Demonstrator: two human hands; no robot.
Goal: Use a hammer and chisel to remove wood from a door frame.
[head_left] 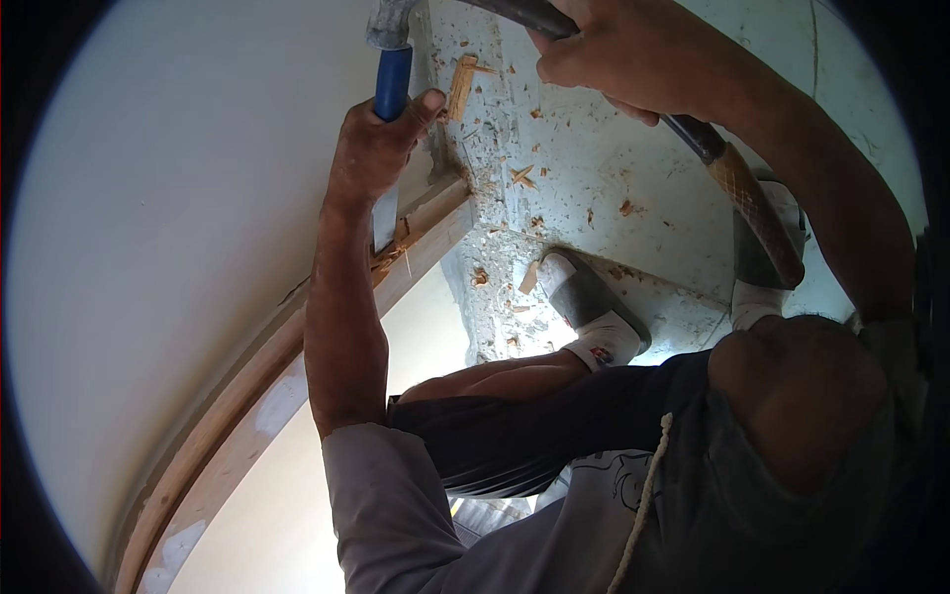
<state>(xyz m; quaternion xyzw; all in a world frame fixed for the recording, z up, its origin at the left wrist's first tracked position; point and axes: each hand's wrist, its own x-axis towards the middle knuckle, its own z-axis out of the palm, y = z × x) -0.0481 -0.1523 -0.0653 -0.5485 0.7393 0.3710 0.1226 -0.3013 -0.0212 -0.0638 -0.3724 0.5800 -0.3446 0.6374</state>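
My left hand (371, 158) is wrapped round the blue handle of a chisel (393, 79), thumb along its side. The chisel's flat blade comes out below the fist and meets the wooden frame (435, 233) where the wood is splintered. My right hand (643, 54) grips a hammer (747, 193) partway along its dark handle, whose worn, patterned end hangs toward my knee. At the upper edge the grey hammer head appears against the chisel's butt; part of the hammer is cut off by the picture edge.
A pale wall (188, 198) rises along the left beside the long wooden frame. Wood chips and a larger split piece of wood (461, 87) lie on the dusty tiled floor (594, 158). My feet in slip-on shoes (584, 297) stand close by.
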